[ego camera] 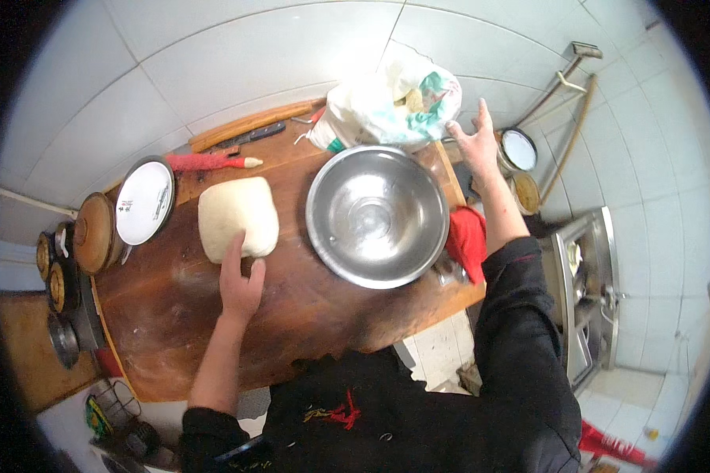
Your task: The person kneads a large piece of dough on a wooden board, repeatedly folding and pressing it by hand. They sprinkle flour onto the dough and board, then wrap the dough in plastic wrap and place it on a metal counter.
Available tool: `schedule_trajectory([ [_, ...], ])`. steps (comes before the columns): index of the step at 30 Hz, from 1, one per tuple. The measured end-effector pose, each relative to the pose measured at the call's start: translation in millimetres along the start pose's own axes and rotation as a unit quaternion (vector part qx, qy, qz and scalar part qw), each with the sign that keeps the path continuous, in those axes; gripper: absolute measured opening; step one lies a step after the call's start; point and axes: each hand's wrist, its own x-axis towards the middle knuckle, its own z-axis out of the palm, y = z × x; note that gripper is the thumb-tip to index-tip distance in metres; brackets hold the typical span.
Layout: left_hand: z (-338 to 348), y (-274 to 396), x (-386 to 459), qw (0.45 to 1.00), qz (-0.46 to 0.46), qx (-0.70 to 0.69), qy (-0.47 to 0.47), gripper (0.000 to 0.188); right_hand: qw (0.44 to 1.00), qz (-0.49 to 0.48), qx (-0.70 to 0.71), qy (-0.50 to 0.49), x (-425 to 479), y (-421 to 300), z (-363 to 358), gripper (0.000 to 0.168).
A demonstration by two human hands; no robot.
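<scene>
A smooth, rounded block of dough [238, 216] lies on the wooden table [296, 313]. My left hand [241, 287] is at the dough's near edge, fingers apart and fingertips touching or just over it. To the right of the dough stands a wide stainless steel bowl [377, 217], with nothing in it but a shiny bottom. Behind the bowl is an open white and green plastic sack [390, 112] with something pale inside. My right hand [478, 145] is raised just right of the sack, fingers spread, holding nothing.
A white plate [145, 203] and a round wooden lid [93, 233] are at the left. Along the wall lie a red-wrapped rod [207, 162], a knife [266, 131] and a long wooden bar [254, 125]. A red cloth [468, 243] sits right of the bowl. Containers [518, 150] and a sink [589, 295] are farther right.
</scene>
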Motion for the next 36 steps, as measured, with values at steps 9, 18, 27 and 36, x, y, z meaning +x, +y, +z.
schedule_trajectory([
  [9, 214.2, 163.1, 286.4, 0.994, -0.093, 0.011, -0.056, 0.087, 0.964, 0.051, 0.152, -0.211, 115.7, 41.8, 10.5, 0.037],
  [18, 218.2, 173.6, 310.1, 0.984, -0.164, -0.041, 0.06, 0.043, 0.965, -0.011, 0.201, -0.168, 132.2, 57.6, -12.9, 0.035],
  [27, 203.1, 217.5, 297.7, 0.983, -0.096, 0.039, 0.15, 0.032, 0.964, -0.107, 0.221, -0.103, 125.9, 50.9, -20.6, 0.027],
  [36, 200.5, 233.9, 296.0, 0.996, -0.013, -0.08, -0.024, 0.068, 0.899, -0.342, 0.181, -0.205, 134.5, 20.9, 40.3, 0.025],
])
